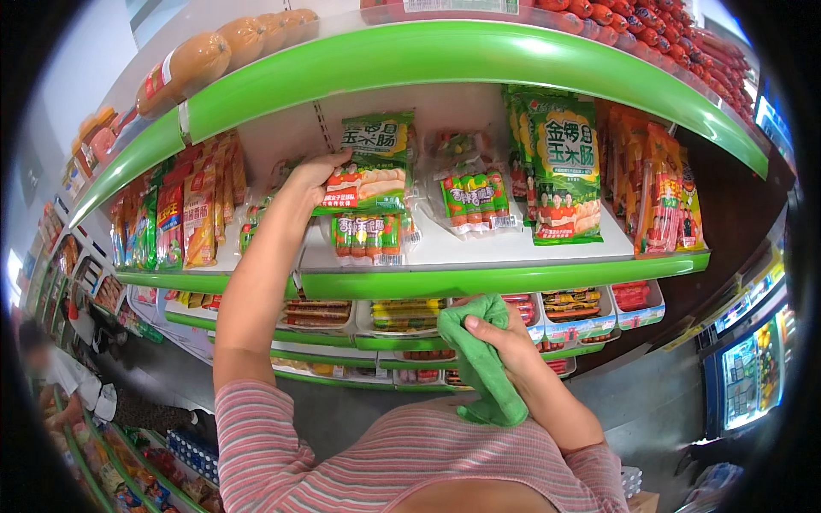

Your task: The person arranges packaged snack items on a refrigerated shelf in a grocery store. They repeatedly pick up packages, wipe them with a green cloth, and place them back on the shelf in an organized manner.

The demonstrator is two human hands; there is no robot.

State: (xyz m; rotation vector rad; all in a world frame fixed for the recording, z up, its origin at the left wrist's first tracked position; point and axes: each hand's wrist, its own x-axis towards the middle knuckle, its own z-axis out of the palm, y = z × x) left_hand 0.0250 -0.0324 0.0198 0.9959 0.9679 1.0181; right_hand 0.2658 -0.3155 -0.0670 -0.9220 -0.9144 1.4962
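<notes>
My left hand (319, 178) grips the left edge of a green sausage packet (378, 168), its fingertips partly hidden. That packet stands upright over the white shelf, in front of a clear vacuum pack of small sausages (367, 238). Another vacuum pack (471, 195) leans just to its right. A row of matching green packets (564, 173) stands farther right. In front of my chest, below the green shelf edge (487, 282), my right hand (511, 343) clutches a crumpled green cloth (484, 378).
Large wrapped sausages (192, 67) and red sausages (628, 29) lie on the upper shelf, whose green lip (449, 54) overhangs my hands. Lower trays (580, 327) hold more sausages. A person (80, 385) is at a rack on the left. A lit display cooler (750, 372) stands right.
</notes>
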